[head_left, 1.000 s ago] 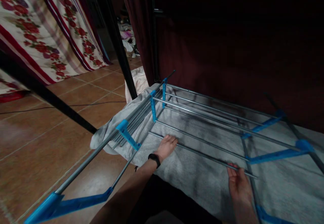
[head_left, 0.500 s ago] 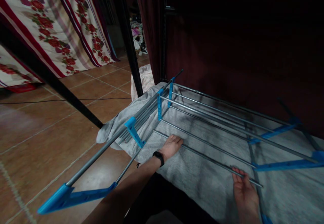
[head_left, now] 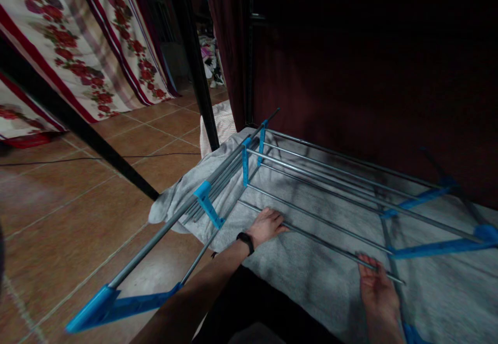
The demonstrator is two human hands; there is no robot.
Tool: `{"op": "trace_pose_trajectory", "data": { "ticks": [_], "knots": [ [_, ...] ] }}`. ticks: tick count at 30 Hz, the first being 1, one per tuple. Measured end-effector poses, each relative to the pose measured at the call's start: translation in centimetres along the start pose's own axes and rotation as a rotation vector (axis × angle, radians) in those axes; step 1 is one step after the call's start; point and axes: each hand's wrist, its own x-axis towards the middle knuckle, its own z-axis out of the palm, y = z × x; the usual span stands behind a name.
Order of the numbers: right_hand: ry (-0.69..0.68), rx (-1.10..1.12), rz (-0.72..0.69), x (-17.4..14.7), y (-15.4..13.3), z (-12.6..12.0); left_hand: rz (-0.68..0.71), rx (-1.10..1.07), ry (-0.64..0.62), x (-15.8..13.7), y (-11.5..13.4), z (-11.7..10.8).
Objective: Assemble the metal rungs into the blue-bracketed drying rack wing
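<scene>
A grey metal rod [head_left: 322, 242] lies low across the near side of a clothes drying rack [head_left: 210, 205] with blue plastic brackets. My left hand [head_left: 267, 224], a black band on its wrist, is closed over the rod towards its left end. Near the other end, my right hand [head_left: 376, 287] has the rod between fingers and thumb, palm turned up. The rod's right tip shows just past that hand. Several parallel bars of the rack run beyond the rod, and the rack rests on grey cloth [head_left: 307, 281].
A black metal post [head_left: 198, 74] rises behind the rack's left side, and a black slanted bar [head_left: 97, 141] crosses at left. Dark red cloth [head_left: 311, 90] hangs behind. Tiled floor [head_left: 78, 219], a thin cable and a floral curtain [head_left: 78, 48] are on the left.
My left hand has shifted slightly to the right, its fingertips further along the rod. My right hand keeps its hold, and the view has shifted a little.
</scene>
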Motion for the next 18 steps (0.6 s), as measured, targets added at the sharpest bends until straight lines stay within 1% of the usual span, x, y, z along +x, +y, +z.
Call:
{"op": "trace_pose_trajectory", "data": {
  "ticks": [3,5,13,18],
  "knots": [
    [0.108,0.038,0.089,0.2,-0.3,0.2,0.011,0.017,0.016,0.0,0.0,0.1],
    [0.101,0.024,0.100,0.1,-0.3,0.3,0.018,0.025,0.025,0.0,0.0,0.0],
    [0.105,-0.084,0.027,-0.8,0.0,1.4,0.051,0.037,0.045,-0.2,-0.1,-0.2],
    [0.059,-0.112,-0.009,-0.6,0.3,1.1,0.033,0.050,0.040,-0.2,-0.1,-0.1]
  ]
}}
